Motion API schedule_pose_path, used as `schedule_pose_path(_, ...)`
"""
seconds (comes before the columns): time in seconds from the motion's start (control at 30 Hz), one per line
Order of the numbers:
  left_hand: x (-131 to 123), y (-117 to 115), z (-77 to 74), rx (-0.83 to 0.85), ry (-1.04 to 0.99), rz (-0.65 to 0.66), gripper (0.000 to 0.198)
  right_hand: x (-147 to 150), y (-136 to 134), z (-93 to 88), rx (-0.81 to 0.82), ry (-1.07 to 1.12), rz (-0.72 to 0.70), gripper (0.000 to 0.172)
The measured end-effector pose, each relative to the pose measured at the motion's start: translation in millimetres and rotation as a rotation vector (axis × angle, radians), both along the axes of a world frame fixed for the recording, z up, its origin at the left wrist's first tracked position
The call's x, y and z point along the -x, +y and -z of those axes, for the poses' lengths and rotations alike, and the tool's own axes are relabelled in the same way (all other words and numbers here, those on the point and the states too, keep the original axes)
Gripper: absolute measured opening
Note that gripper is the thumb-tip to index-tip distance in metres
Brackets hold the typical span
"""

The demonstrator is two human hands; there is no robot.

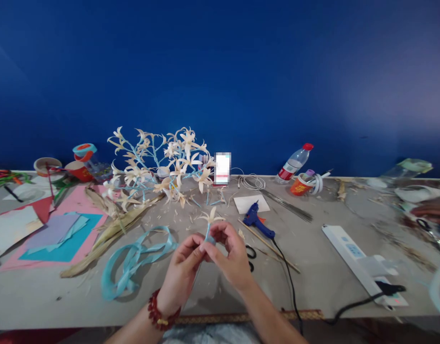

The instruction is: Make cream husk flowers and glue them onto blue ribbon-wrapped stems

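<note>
Between my hands stands a small cream handmade flower [211, 217], upright on a stem wrapped in light blue. My left hand [187, 257] pinches the stem low down, thumb and fingers pressed together. My right hand [230, 255] closes on the same stem from the other side, fingertips touching those of my left hand. A bit of pale blue material shows between the fingers; its lower part is hidden. A loose heap of light blue ribbon [134, 267] lies left of my left hand. Partly behind my right hand are black-handled scissors [252, 258].
A branching bunch of similar flowers [177, 165] stands behind. Right are a blue glue gun [257, 220], thin wires [289, 205], a bottle [293, 165] and a power strip [359, 263]. Left lie dried husks [108, 239] and coloured paper [62, 239]. Another person's hand [433, 211] shows far right.
</note>
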State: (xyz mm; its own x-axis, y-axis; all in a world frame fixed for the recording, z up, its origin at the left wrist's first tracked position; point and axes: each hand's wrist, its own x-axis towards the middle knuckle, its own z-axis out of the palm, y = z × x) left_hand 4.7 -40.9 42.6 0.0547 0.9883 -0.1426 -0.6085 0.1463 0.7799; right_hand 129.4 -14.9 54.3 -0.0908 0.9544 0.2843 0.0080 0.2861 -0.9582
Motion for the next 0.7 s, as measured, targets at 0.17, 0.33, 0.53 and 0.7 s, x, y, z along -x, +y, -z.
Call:
schedule_pose_path(0.17, 0.3, 0.9, -1.2, -0.003, 0.005, 0.028, 0.015, -4.5, -3.1, 0.6, -0.102, 0.029, 0.069, 0.015)
schedule_pose_path(0.33, 0.1, 3.8, -0.8, 0.001, -0.017, 0.04, 0.011, -8.5, -4.0, -5.3, -0.182, -0.057, 0.097, 0.006)
schedule_pose_path(0.53, 21.3, 16.1, 4.0, 0.024, -0.085, 0.043, 0.008, -40.0, -19.4, 9.4, -0.115, -0.292, -0.151, 0.01)
schedule_pose_path(0.7, 41.2, 24.7, 10.2, 0.02, -0.081, 0.02, 0.002, -85.1, -60.9, 45.4, -0.211, -0.738, -0.278, 0.007)
